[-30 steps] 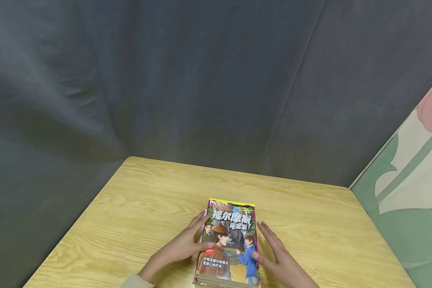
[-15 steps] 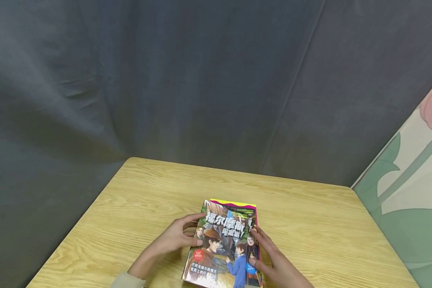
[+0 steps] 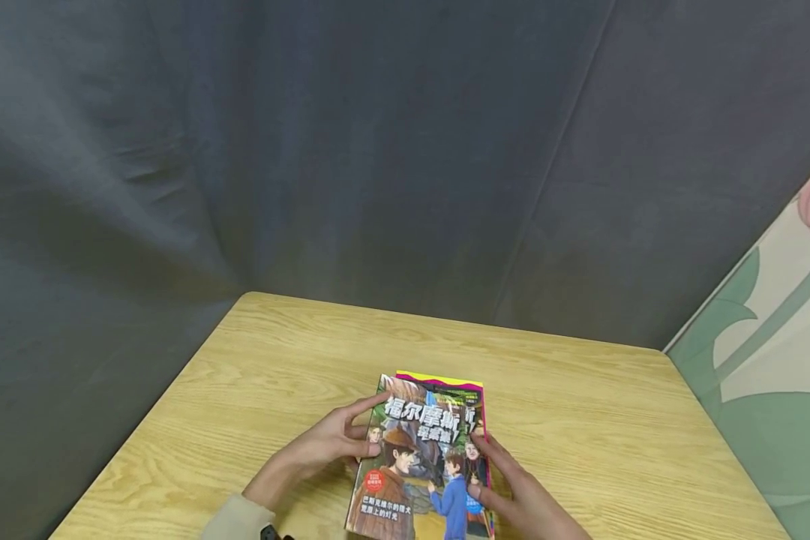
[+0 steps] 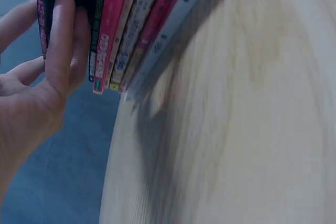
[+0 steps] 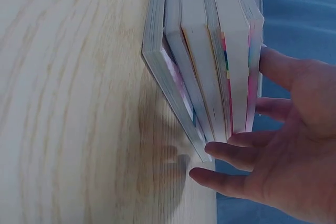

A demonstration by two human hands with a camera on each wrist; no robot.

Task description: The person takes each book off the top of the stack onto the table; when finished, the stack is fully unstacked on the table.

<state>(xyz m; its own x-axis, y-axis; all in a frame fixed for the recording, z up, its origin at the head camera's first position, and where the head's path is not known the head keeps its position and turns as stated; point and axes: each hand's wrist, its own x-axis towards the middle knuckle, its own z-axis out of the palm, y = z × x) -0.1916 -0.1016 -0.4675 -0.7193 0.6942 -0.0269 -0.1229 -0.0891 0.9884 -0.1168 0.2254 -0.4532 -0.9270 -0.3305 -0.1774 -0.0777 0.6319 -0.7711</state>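
A glossy comic-style book (image 3: 415,469) with an illustrated cover lies askew on top of a book stack (image 4: 131,30). Its left side is lifted off the pile. My left hand (image 3: 327,444) pinches that side, thumb on the cover and fingers underneath, in the gap shown by the left wrist view. A second book (image 3: 474,405) with a yellow and pink top edge shows beneath, at the back and right. Beside the stack's right side, my right hand (image 3: 523,491) has its fingers extended; the right wrist view shows fingertips against the page edges (image 5: 239,77).
The stack stands on a light wood-grain table (image 3: 297,352), near the person's side. A dark grey cloth (image 3: 391,165) hangs behind it. On the right is a flower-patterned curtain (image 3: 769,390). A small black object (image 3: 270,533) shows at the left sleeve.
The top book has shifted left and turned slightly off the stack, uncovering the book below. My left hand moved left with it and has its fingers under it; my right hand came in closer.
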